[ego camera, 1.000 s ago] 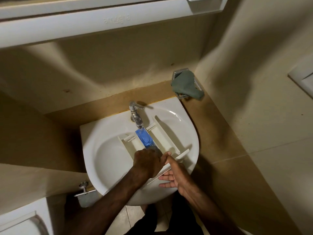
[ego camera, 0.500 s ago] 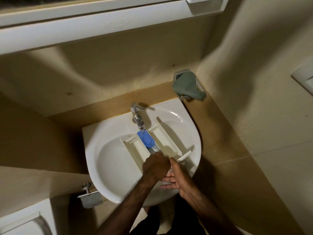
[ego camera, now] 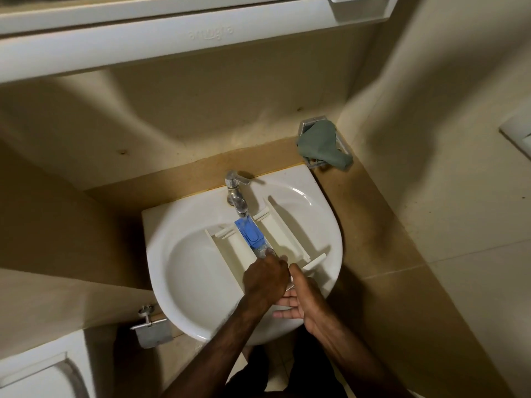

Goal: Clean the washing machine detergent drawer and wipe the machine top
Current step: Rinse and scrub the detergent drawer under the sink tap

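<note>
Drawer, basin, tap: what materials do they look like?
Drawer: likely moulded plastic, matte off-white, thin ribbed walls, blue insert.
Basin: probably glazed ceramic, glossy white with highlights.
Tap: metal, chrome-like shine, somewhat dulled.

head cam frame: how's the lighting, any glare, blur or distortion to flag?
Head view: dim, warm light, heavy shadows on the walls and below the sink; small glare on the basin rim and tap; wide-angle bending of the shelf edge at top; left hand and right hand reasonably sharp.
</note>
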Motion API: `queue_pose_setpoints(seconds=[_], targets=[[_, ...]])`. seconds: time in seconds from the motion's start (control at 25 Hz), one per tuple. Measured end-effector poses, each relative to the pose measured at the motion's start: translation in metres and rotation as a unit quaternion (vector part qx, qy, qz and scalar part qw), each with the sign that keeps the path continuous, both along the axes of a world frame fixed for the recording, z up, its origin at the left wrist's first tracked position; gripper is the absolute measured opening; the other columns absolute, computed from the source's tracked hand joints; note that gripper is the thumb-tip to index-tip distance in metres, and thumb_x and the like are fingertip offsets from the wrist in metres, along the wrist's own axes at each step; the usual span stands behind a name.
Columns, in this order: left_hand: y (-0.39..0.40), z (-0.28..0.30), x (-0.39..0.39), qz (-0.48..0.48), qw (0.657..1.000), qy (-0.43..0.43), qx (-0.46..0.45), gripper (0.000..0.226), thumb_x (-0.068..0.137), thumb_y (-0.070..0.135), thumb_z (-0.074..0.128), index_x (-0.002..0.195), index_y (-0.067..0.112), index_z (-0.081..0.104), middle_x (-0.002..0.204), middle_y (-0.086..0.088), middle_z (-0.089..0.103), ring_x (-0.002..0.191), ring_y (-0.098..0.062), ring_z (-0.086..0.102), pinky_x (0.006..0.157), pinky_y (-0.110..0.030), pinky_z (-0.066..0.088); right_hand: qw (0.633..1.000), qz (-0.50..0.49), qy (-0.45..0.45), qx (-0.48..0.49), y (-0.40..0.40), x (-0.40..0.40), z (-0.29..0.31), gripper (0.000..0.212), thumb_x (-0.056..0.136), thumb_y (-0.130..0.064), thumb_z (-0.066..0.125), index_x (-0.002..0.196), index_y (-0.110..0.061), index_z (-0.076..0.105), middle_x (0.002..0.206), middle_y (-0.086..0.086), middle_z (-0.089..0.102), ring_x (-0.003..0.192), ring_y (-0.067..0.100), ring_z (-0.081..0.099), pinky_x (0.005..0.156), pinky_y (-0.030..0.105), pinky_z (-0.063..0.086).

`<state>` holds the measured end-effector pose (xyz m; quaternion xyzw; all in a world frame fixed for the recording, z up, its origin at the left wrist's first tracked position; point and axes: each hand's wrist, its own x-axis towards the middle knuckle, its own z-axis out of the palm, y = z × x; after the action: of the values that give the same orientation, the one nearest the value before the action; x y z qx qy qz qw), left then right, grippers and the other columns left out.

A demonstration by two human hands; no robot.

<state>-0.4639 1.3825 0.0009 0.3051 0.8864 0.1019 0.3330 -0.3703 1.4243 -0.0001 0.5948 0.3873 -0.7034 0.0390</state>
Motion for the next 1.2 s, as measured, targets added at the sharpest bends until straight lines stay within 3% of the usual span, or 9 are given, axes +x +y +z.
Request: queue_pose_setpoints(seconds=[0.16,0.36,0.48,0.6,0.68,0.76,0.88,1.0,1.2], targets=[[-0.021,-0.002,-0.008,0.022,0.997,0.027,0.066,0.044,0.1,0.048,0.038,0.104,0.021,0.072,0.1,-0.005,0.077,0.096,-0.028,0.071,0.082,-0.036,0.057,1.0,-0.004,0.004,-0.006,0.0,0.002,0.0,0.041,0.095,-0.048,0.06,0.113,-0.013,0.066,0.109,0.022,0.076,0.093,0.034,0.078,0.064,0.048,0.065],[-0.067,0.0,-0.043,0.363,0.897,0.128,0.219,0.023,0.097,0.043,0.062,0.109,0.025,0.068,0.085,-0.002,0.073,0.086,-0.033,0.07,0.071,-0.034,0.05,1.0,-0.002,-0.001,-0.027,0.004,0.008,0.0,0.053,0.091,-0.051,0.07,0.125,-0.012,0.058,0.118,0.026,0.069,0.098,0.033,0.076,0.07,0.055,0.066],[-0.067,-0.03,-0.061,0.452,0.859,-0.164,0.179,0.069,0.092,0.057,0.067,0.145,0.017,0.046,0.128,-0.006,0.067,0.115,-0.033,0.066,0.089,-0.042,0.054,1.0,0.008,-0.011,-0.028,0.006,0.007,0.005,0.066,0.09,-0.058,0.07,0.135,-0.012,0.053,0.118,0.026,0.069,0.098,0.032,0.077,0.074,0.058,0.065],[-0.057,-0.043,-0.058,0.464,0.795,-0.325,0.218,0.038,0.103,0.039,0.059,0.133,0.016,0.056,0.112,-0.005,0.071,0.093,-0.022,0.069,0.069,-0.035,0.057,0.998,0.041,-0.021,-0.043,0.013,0.01,0.016,0.082,0.089,-0.07,0.064,0.146,-0.014,0.048,0.127,0.025,0.067,0.103,0.034,0.074,0.07,0.055,0.065],[-0.056,-0.049,-0.054,0.471,0.79,-0.304,0.248,0.022,0.106,0.024,0.05,0.125,0.015,0.058,0.103,-0.008,0.069,0.085,-0.023,0.066,0.07,-0.036,0.054,0.998,0.035,-0.058,0.002,0.022,0.016,0.032,0.089,0.088,-0.075,0.062,0.15,-0.012,0.047,0.133,0.022,0.065,0.104,0.035,0.073,0.067,0.05,0.066],[-0.058,-0.051,-0.055,0.469,0.798,-0.278,0.256,0.021,0.105,0.016,0.043,0.118,0.015,0.059,0.101,-0.012,0.068,0.081,-0.025,0.065,0.066,-0.035,0.053,0.979,-0.035,-0.09,0.182,0.038,0.027,0.046,0.086,0.092,-0.066,0.065,0.154,-0.012,0.043,0.135,0.016,0.065,0.108,0.033,0.072,0.08,0.051,0.065],[-0.06,-0.049,-0.06,0.457,0.822,-0.244,0.236,0.019,0.103,0.013,0.041,0.096,0.013,0.059,0.078,-0.008,0.056,0.062,-0.02,0.051,0.049,-0.025,0.037,0.926,-0.012,-0.037,0.374,0.069,0.03,0.067,0.056,0.096,-0.049,0.064,0.142,-0.017,0.058,0.115,0.003,0.073,0.106,0.025,0.071,0.094,0.056,0.06],[-0.056,-0.047,-0.062,0.418,0.842,-0.271,0.207,0.02,0.106,0.019,0.044,0.098,0.015,0.062,0.077,-0.004,0.057,0.066,-0.02,0.052,0.055,-0.027,0.038,0.943,0.103,-0.051,0.312,0.092,0.007,0.072,0.042,0.097,-0.04,0.067,0.113,-0.001,0.07,0.097,0.016,0.07,0.089,0.022,0.064,0.093,0.063,0.057],[-0.037,-0.043,-0.075,0.337,0.836,-0.37,0.225,0.016,0.108,0.032,0.051,0.111,0.023,0.063,0.099,0.003,0.075,0.09,-0.018,0.072,0.071,-0.031,0.055,0.961,0.24,-0.012,0.139,0.083,-0.029,0.038,0.083,0.082,-0.08,0.059,0.144,-0.025,0.055,0.144,-0.008,0.059,0.131,0.023,0.057,0.107,0.045,0.046]])
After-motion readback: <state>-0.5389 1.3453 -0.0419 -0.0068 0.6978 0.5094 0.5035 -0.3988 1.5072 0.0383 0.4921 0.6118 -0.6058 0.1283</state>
